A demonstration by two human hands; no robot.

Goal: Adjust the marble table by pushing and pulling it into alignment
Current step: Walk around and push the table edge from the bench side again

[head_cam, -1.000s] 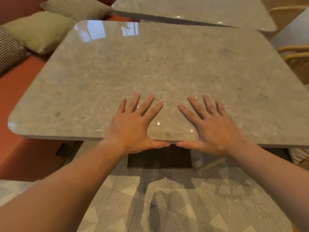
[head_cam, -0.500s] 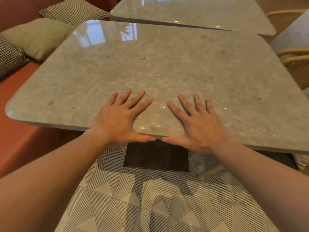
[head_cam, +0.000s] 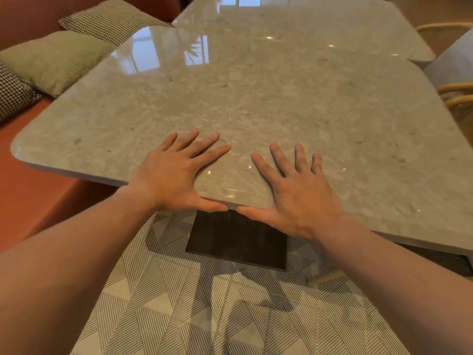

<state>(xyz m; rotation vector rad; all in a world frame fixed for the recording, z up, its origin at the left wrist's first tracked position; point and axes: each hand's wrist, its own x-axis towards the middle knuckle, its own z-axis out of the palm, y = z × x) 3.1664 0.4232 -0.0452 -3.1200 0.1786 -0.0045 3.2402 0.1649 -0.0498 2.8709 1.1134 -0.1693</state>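
A square grey marble table (head_cam: 256, 98) with rounded corners fills the middle of the view, on a dark pedestal base (head_cam: 238, 239). My left hand (head_cam: 176, 175) and my right hand (head_cam: 294, 190) lie side by side at the middle of its near edge. Both palms press flat on the top with the fingers spread. Both thumbs run along the edge face, tips almost touching, so each hand clamps the slab's edge.
A second marble table (head_cam: 320, 24) stands just beyond the far edge. An orange bench (head_cam: 33, 196) with a green cushion (head_cam: 53, 57) and checked cushions (head_cam: 112, 19) runs along the left. Wooden chair backs (head_cam: 455, 96) stand at the right. Patterned tiles (head_cam: 204, 316) cover the floor.
The table has slid away from me and slightly turned with both hands on its edge. The gap to the far table has closed in view. My hands keep the same hold.
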